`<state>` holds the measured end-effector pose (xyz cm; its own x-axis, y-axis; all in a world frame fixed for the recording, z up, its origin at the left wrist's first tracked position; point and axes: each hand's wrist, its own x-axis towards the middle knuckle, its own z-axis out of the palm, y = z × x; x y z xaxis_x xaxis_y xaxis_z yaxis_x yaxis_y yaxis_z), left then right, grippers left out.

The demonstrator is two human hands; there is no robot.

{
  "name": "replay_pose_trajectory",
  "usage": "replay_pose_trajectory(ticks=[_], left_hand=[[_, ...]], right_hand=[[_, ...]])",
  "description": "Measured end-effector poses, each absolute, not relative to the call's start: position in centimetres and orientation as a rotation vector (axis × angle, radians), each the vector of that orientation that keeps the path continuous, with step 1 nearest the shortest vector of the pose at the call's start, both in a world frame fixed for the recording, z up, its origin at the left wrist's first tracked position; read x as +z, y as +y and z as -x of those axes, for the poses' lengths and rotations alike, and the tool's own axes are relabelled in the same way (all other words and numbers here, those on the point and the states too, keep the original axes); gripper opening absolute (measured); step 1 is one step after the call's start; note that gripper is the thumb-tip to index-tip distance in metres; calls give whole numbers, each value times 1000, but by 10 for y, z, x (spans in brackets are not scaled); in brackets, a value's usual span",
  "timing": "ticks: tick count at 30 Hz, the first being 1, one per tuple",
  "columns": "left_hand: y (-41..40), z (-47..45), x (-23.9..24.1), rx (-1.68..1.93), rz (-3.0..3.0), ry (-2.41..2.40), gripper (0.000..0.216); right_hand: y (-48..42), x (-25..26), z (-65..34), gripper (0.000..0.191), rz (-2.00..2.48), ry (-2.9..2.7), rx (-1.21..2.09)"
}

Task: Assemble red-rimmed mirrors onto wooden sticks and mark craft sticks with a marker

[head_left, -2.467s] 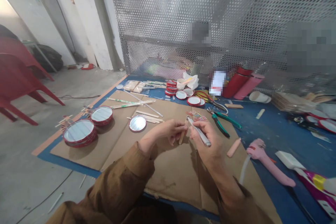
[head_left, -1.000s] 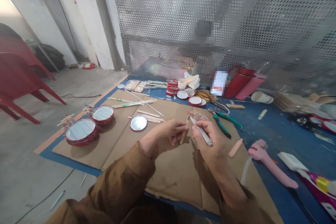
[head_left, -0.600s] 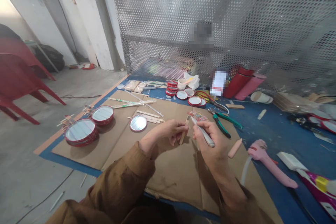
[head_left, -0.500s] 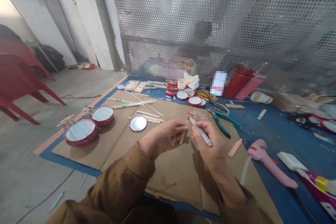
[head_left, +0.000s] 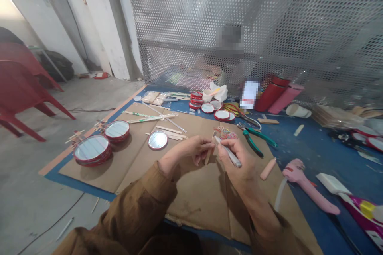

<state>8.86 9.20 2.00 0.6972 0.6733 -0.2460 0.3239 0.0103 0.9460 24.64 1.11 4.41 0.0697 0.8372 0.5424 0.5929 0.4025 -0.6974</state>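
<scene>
My left hand [head_left: 200,148] pinches a flat wooden craft stick [head_left: 208,157], holding it upright above the cardboard. In my right hand [head_left: 243,163] is a slim, pale grey utility knife [head_left: 231,155], its tip at the upper part of the stick. The two hands are close together, and fingers partly hide the stick and the knife's tip. Just beyond them lies a tangle of coloured rubber bands [head_left: 226,132]. A round mirror-like disc [head_left: 158,140] rests to the left, with loose craft sticks [head_left: 170,132] behind it.
Two red-rimmed drum-like assemblies [head_left: 92,149] sit on the cardboard [head_left: 143,167] at left. To the right are green-handled pliers [head_left: 253,143], a pink glue gun [head_left: 309,187] and a purple-and-white package [head_left: 359,207]. Red and pink bottles [head_left: 272,95] stand against a perforated metal screen [head_left: 185,20].
The knife in my right hand has shifted very slightly left and down along the stick. My left hand stays in place with the stick.
</scene>
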Motion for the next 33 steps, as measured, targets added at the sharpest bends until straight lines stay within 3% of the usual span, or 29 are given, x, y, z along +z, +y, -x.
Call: replay_pose_trajectory(ticks=[33], left_hand=[[93, -89, 19, 332, -1602, 840, 30]], right_hand=[[11, 42, -247, 20, 1311, -1635, 332]])
